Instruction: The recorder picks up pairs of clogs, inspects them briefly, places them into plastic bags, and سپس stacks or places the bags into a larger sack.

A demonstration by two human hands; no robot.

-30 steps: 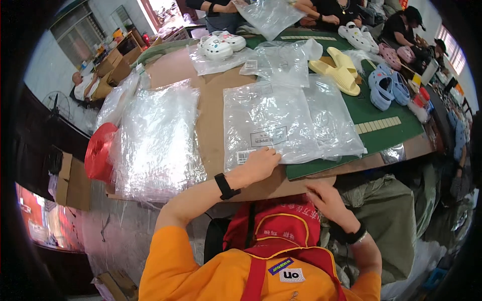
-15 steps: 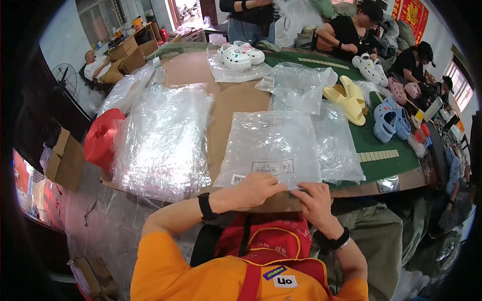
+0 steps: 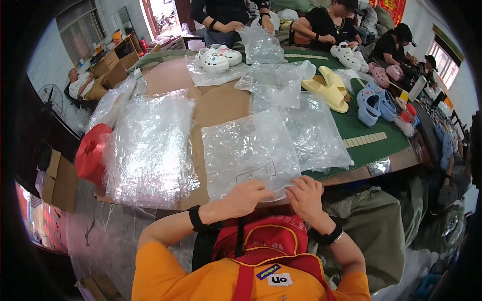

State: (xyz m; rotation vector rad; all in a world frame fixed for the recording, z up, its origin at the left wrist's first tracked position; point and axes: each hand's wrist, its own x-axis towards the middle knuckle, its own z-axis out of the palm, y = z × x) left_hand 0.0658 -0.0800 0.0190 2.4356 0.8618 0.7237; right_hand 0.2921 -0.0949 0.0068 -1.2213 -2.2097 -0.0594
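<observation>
A clear plastic bag (image 3: 241, 145) with a printed box on it lies flat in front of me, slightly turned. My left hand (image 3: 246, 196) is closed on its near edge, with fingers bent down over the rim. Close beside it, my right hand (image 3: 305, 196) pinches the same edge near the right corner. Both thumbs are largely hidden. Under and beyond this bag are another clear bag (image 3: 321, 140) and a clear bag with a barcode label (image 3: 273, 85). To the left sits a thick stack of clear plastic bags (image 3: 150, 150).
Brown cardboard (image 3: 226, 100) and a green mat (image 3: 369, 145) cover the table. White clogs (image 3: 216, 59), yellow slides (image 3: 329, 90) and blue clogs (image 3: 371, 108) stand around the far side. A red roll (image 3: 93, 154) is at the left edge. Several people sit or stand beyond.
The near edge of my bag has come toward me, and the bag has turned slightly, with both hands still at that edge. Across the table, a standing person now holds a clear bag over the mat.
</observation>
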